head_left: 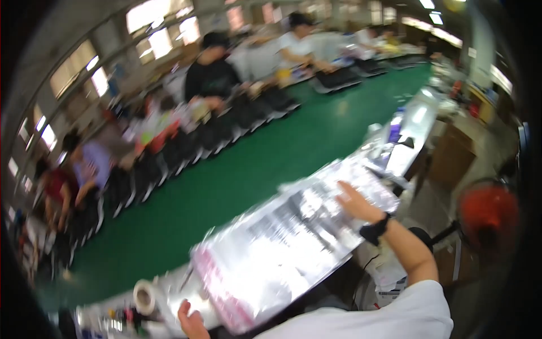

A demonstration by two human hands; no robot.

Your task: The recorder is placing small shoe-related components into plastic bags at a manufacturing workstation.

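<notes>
A stack of clear plastic bags (271, 248) lies in front of me, shiny with reflected light and pink along its left end. My right hand (357, 202), with a black band on the wrist, rests flat on the right part of the stack, fingers stretched out. Just left of the pink end is my left hand (192, 322), low in the picture and partly cut off. Its visible fingers are apart, with nothing seen between them.
A green conveyor table (226, 186) runs beyond the bags. Dark folded garments (226, 127) line its far side, where several people work. A tape roll (145, 297) stands at lower left. To the right are a cardboard box (451, 155) and a blurred red round object (488, 209).
</notes>
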